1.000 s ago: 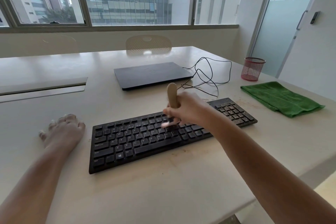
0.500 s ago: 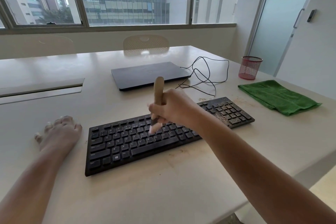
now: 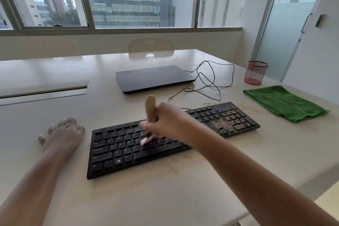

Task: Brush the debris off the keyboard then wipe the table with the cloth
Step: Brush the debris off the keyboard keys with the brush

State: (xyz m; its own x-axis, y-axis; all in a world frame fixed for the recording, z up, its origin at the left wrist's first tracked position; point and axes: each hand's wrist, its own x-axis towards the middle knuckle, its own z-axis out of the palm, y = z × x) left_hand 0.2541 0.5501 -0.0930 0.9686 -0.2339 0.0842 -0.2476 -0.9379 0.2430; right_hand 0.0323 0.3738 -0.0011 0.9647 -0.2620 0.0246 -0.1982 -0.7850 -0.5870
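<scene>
1. The left hand [image 3: 61, 135] lies on the table [image 3: 183, 192] just left of the keyboard [image 3: 117, 149], fingers spread and loose, holding nothing; it does not touch the keyboard, so a hard stroke could, as a judgement, slide the board.
2. The keyboard's left and middle keys look mostly free of grit; the right hand [image 3: 165, 122] is curled round the wooden handle of a brush [image 3: 150, 108], whose pale bristles meet the keys near the middle rows, blurred by motion.
3. The number pad at the right end carries a thick scatter of debris [image 3: 229, 120]; more specks lie on the table in front of and beside the keyboard; brushing toward the near edge could, as a judgement, send grit off the table onto the floor or drive it down between the keys.
4. Behind sit a shut laptop [image 3: 154, 78] and a loose cable [image 3: 211, 82]; a wide sweep might snag the cable.
5. The green cloth [image 3: 282, 102] lies folded at the far right, untouched, with a red mesh cup [image 3: 255, 72] beyond it; grit flicked rightward could soil the cloth before wiping.
6. Against the frame a second earlier, the brush has shifted leftward along the keys; the left hand and cloth lie as they did.
</scene>
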